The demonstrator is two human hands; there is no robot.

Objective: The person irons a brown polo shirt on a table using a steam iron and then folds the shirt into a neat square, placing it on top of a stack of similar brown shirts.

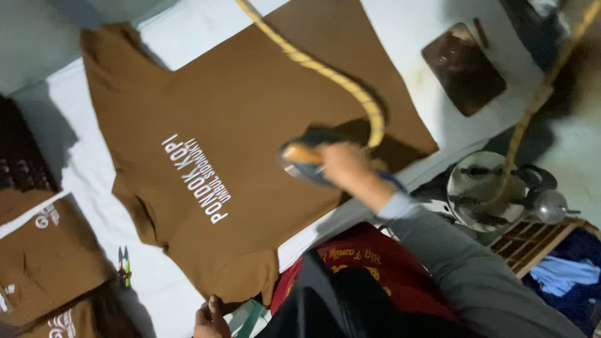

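Note:
A brown T-shirt with white lettering lies flat on a white padded board. My right hand grips the wooden handle of a clothes iron, which rests on the shirt's lower half near the board's right edge. A yellow braided cord runs from the iron up across the shirt. My left hand pinches the shirt's sleeve edge at the bottom of the frame. My grey sleeve and a red garment fill the lower right.
Folded brown shirts are stacked at the lower left. Small snips lie on the board beside them. A dark square pad sits at the upper right. A round metal vessel and a wooden crate stand at the right.

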